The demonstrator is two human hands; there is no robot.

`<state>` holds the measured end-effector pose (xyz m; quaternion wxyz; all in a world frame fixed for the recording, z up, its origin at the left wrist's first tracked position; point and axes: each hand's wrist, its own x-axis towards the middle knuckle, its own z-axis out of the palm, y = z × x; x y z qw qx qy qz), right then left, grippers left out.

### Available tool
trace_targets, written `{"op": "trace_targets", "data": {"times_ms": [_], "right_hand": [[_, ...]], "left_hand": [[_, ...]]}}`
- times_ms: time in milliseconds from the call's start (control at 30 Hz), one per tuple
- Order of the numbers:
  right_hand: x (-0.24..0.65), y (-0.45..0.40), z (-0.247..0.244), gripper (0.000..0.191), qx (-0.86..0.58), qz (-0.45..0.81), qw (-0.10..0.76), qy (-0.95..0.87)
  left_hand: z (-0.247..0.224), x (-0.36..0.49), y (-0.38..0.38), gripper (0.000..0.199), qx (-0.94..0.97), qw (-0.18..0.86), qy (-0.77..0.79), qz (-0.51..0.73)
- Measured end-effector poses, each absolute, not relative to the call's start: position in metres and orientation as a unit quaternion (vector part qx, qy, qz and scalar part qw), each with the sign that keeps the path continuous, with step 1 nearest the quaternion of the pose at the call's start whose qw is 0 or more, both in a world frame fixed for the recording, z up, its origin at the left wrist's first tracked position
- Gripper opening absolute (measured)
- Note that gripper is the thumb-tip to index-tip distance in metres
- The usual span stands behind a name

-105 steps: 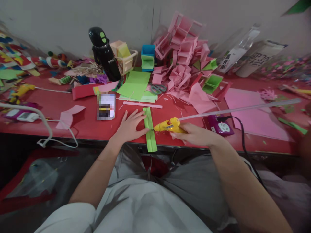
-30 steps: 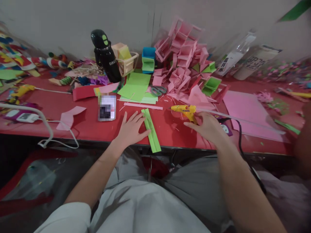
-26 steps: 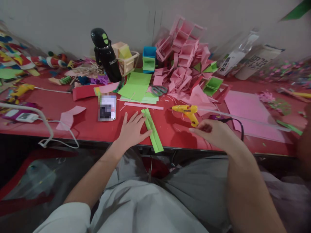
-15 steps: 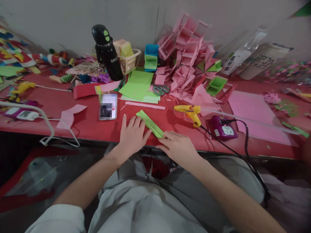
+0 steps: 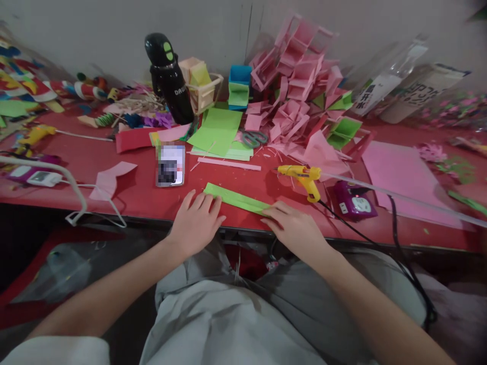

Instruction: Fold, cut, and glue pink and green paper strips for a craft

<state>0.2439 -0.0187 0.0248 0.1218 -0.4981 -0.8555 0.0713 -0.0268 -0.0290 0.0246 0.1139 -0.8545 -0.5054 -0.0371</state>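
A folded light-green paper strip (image 5: 240,199) lies slanted near the table's front edge. My left hand (image 5: 197,220) rests at its left end, fingers stretched out and flat, the thumb pointing right under the strip. The other end is pinched between the thumb and fingers of my right hand (image 5: 299,228). Just behind the strip is a narrow pink paper strip (image 5: 229,164). A yellow glue gun (image 5: 302,176) lies to the right, beyond my right hand.
A phone (image 5: 170,165) lies behind my left hand. Farther back are green sheets (image 5: 216,131), scissors (image 5: 254,139), a black bottle (image 5: 171,83) and piled pink paper frames (image 5: 299,71). A purple power socket (image 5: 353,200) with a black cable is at right.
The green strip has turned to lie closer to level, its left end nearer me. My left hand has shifted slightly left and down; my right hand has moved right with its end.
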Motion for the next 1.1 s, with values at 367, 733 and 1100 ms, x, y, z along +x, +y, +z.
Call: {"op": "trace_targets", "data": {"times_ms": [367, 733, 1100], "right_hand": [[0.246, -0.007, 0.027, 0.023, -0.456, -0.027, 0.031, -0.889], [0.241, 0.003, 0.030, 0.022, -0.455, -0.088, -0.010, -0.886], [0.236, 0.009, 0.027, 0.021, -0.483, -0.105, 0.014, -0.869]], "left_hand": [[0.023, -0.044, -0.012, 0.026, -0.890, 0.179, -0.418, -0.044], [0.023, -0.054, 0.012, 0.022, -0.912, 0.208, -0.345, -0.076], [0.014, -0.055, 0.024, 0.016, -0.901, 0.225, -0.349, -0.122]]}}
